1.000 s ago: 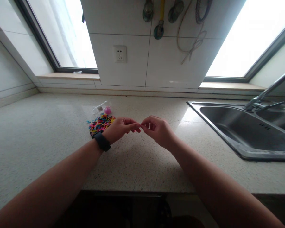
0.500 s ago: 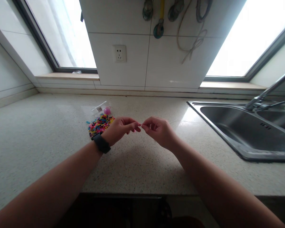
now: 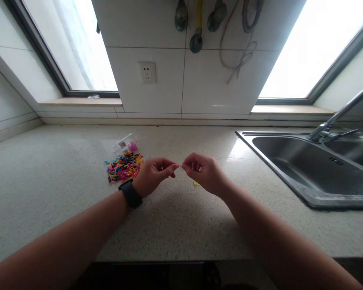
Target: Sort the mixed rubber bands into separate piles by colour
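A pale speckled table (image 3: 175, 237) stretches out beneath your hands and to both sides of them. Beyond it, straight ahead of your hands, rises a white tiled wall (image 3: 218, 88), with a bright window (image 3: 66, 52) ahead to their left and another ahead to their right. A steel sink (image 3: 339, 200) is set into the table well to the right of your hands, its tap (image 3: 340, 114) slanting up behind it.

Your left hand (image 3: 153, 175) and right hand (image 3: 206, 173) are raised in front of you, thumb and forefinger pinched together on each, the two pairs of fingertips nearly meeting; whether they grip something is too small to tell. Just beside your left hand, on its left, a heap of small coloured bands (image 3: 125, 166) lies on the table. A clear bag (image 3: 120, 145) sits just behind that heap. A dark watch (image 3: 130, 194) circles your left wrist. A pink ball (image 3: 132, 146) rests by the bag. Smallest, a yellow scrap (image 3: 196, 183) shows just beside your right hand.
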Motion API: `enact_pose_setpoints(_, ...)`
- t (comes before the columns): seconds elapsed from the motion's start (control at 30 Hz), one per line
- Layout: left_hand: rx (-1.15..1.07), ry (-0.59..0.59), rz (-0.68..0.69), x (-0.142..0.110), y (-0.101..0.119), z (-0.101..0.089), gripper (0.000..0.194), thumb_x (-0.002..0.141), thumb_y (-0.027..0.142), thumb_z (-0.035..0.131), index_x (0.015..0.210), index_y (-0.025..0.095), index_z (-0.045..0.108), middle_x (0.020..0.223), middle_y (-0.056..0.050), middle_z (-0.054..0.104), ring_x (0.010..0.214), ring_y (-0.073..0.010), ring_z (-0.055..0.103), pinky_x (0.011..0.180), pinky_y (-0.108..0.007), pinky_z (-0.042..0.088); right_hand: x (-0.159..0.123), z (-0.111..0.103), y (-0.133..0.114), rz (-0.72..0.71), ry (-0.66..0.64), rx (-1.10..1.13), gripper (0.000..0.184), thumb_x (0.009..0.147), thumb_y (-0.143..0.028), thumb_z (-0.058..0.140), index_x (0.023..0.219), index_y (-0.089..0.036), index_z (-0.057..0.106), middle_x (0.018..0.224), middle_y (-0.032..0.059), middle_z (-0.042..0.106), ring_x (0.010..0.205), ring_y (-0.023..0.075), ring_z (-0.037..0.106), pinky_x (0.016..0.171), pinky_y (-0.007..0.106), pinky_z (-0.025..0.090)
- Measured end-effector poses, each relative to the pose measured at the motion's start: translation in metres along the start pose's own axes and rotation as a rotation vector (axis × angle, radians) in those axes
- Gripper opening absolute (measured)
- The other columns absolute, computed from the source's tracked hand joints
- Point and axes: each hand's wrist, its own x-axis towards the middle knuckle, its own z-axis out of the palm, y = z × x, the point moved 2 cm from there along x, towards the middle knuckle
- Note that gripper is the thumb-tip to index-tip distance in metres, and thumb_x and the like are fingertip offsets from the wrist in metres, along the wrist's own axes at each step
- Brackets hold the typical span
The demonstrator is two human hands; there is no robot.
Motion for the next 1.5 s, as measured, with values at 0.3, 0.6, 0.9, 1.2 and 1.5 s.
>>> enact_pose_setpoints(0.3,0.084,-0.044,0.032,0.01,-0.002,-0.002,0.029,0.087,0.042,0.069,0.083,0.014,0.073,0.067,-0.004,0.068,0.059,-0.0123,0.056,0.055,-0.023,0.043,0.0,0.004,0.011,0.052,-0.003,0.054,0.011,0.087,-0.028,0.067,0.081,-0.019,0.066,0.062,-0.0043,0.052,0.056,0.0101,0.042,0.053,0.025,0.035)
enact_pose_setpoints(0.6,0.094,-0.043,0.058,0.01,0.006,-0.003,0.026,0.086,0.04,0.068,0.081,0.015,0.071,0.066,-0.003,0.065,0.059,-0.012,0.053,0.054,-0.023,0.042,0.002,0.001,0.013,0.082,-0.046,0.085,0.013,0.087,-0.029,0.067,0.08,-0.019,0.065,0.061,-0.0047,0.048,0.057,0.0104,0.041,0.052,0.026,0.033)
enact_pose_setpoints(0.9,-0.018,0.042,0.048,0.01,-0.001,-0.005,0.023,0.085,0.038,0.07,0.082,0.015,0.068,0.067,-0.001,0.063,0.059,-0.011,0.054,0.056,-0.023,0.045,0.004,-0.001,0.014,0.103,-0.022,0.138,0.011,0.085,-0.026,0.066,0.076,-0.019,0.062,0.062,-0.0049,0.048,0.057,0.0096,0.04,0.052,0.026,0.033)
enact_pose_setpoints(1.2,-0.009,0.018,0.058,0.009,0.003,-0.004,0.023,0.087,0.038,0.069,0.081,0.015,0.068,0.067,-0.001,0.063,0.059,-0.011,0.054,0.056,-0.023,0.045,0.004,-0.002,0.01,0.113,-0.01,0.165,0.013,0.085,-0.029,0.067,0.077,-0.019,0.063,0.061,-0.0049,0.048,0.056,0.0094,0.039,0.051,0.025,0.033)
enact_pose_setpoints(1.5,0.042,-0.052,0.063,0.01,0.006,-0.001,0.026,0.09,0.04,0.065,0.09,0.015,0.071,0.068,-0.002,0.064,0.06,-0.0112,0.054,0.057,-0.023,0.044,0.003,0.0,0.01,0.097,-0.039,0.142,0.015,0.088,-0.032,0.067,0.082,-0.019,0.066,0.062,-0.0047,0.049,0.057,0.0099,0.04,0.052,0.026,0.033)
